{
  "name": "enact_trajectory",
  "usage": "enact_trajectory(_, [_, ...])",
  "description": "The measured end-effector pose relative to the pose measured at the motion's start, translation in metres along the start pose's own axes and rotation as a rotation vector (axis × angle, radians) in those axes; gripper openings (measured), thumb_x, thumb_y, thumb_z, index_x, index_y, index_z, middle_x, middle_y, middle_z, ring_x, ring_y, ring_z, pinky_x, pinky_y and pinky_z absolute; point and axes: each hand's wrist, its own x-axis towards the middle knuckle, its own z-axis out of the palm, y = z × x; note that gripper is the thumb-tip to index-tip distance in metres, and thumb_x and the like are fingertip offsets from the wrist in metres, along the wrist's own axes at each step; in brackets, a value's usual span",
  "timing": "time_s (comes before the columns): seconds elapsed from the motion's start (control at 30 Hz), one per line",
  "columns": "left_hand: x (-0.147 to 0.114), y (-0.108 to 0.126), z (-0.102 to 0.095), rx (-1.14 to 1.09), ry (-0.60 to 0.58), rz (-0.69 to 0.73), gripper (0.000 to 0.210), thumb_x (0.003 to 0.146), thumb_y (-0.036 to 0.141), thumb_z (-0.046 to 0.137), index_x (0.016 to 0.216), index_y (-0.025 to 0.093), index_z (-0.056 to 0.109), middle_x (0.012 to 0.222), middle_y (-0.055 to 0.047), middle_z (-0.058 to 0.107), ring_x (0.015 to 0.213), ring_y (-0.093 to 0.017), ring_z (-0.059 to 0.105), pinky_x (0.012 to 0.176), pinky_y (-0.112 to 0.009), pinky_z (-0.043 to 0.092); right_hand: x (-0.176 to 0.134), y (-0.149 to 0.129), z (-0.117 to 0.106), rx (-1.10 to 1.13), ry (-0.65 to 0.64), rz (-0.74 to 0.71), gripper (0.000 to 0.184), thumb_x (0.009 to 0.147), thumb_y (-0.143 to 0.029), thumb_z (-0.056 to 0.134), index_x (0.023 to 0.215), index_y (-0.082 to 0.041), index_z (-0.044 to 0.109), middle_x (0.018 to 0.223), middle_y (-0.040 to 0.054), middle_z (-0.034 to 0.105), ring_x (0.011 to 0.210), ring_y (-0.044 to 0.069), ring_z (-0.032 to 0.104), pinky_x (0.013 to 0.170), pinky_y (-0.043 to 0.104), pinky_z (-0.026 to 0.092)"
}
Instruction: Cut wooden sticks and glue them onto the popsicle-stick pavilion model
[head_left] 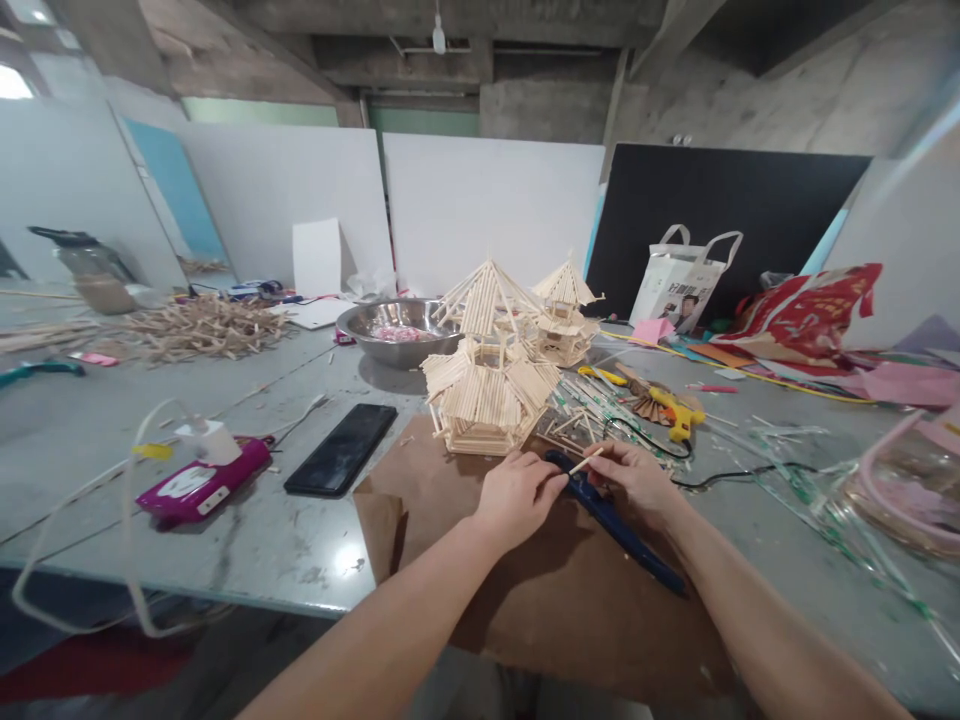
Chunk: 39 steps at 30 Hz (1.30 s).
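Both hands meet over a brown paper sheet (pixel 540 610). A short, pale wooden stick (pixel 586 461) is pinched between the thumb and fingers of my right hand (pixel 637 485). At the stick's left end, the fingers of my left hand (pixel 521 497) are closed on its tip. Beneath and between the hands lies a dark blue-handled tool (pixel 628 540), its head partly hidden by my fingers. Just beyond my left hand stands a pagoda model (pixel 491 395) built of thin wooden sticks, with two tiers of roof.
A second stick pagoda (pixel 566 315) stands behind, beside a metal bowl (pixel 401 335). A phone (pixel 342 450) and a purple power strip (pixel 206 480) with cables lie left. Loose sticks (pixel 206 325) are piled at the back. A yellow glue gun (pixel 679 412) lies right.
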Motion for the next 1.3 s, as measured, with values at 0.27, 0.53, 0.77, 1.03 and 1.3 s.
enact_trajectory(0.27, [-0.001,0.001,0.008,-0.11,-0.043,-0.034,0.033,0.081,0.035,0.033,0.075,0.019,0.062,0.072,-0.003,0.061,0.065,-0.012,0.052,0.058,-0.021,0.035,-0.01,0.0,0.013,-0.006,-0.114,0.033,0.022,0.059,-0.032,0.067,0.075,-0.017,0.062,0.057,-0.0014,0.059,0.051,0.01,0.05,0.048,0.022,0.036])
enact_trajectory(0.53, [-0.004,0.0,0.002,-0.336,0.08,-0.163,0.024,0.076,0.031,0.043,0.073,0.018,0.062,0.066,-0.001,0.06,0.061,-0.011,0.051,0.057,-0.021,0.036,-0.005,0.001,0.008,0.019,-0.086,-0.011,0.029,0.063,-0.037,0.063,0.086,-0.019,0.06,0.067,0.0006,0.061,0.05,0.007,0.049,0.047,0.02,0.035])
enact_trajectory(0.77, [0.016,-0.022,-0.069,-0.902,0.46,-0.505,0.024,0.068,0.037,0.052,0.06,0.014,0.053,0.048,0.004,0.047,0.033,-0.003,0.033,0.035,-0.018,0.024,-0.003,0.003,0.005,0.027,-0.056,0.025,0.03,0.06,-0.04,0.065,0.079,-0.018,0.059,0.066,0.0003,0.059,0.048,0.007,0.047,0.043,0.019,0.033])
enact_trajectory(1.03, [0.046,-0.05,-0.123,-1.107,0.438,-0.579,0.02,0.065,0.031,0.059,0.062,0.012,0.056,0.046,0.004,0.046,0.027,-0.001,0.03,0.03,-0.018,0.015,-0.002,0.009,0.0,-0.072,-0.071,0.003,0.03,0.062,-0.041,0.063,0.08,-0.017,0.058,0.063,0.0003,0.058,0.048,0.007,0.046,0.046,0.021,0.036])
enact_trajectory(1.3, [0.066,-0.062,-0.133,-1.156,0.315,-0.645,0.018,0.066,0.029,0.059,0.062,0.012,0.057,0.043,0.004,0.045,0.026,-0.002,0.028,0.029,-0.018,0.012,0.002,0.017,-0.005,-0.104,-0.087,-0.005,0.03,0.063,-0.04,0.062,0.081,-0.017,0.058,0.062,-0.0005,0.057,0.048,0.007,0.046,0.047,0.021,0.036])
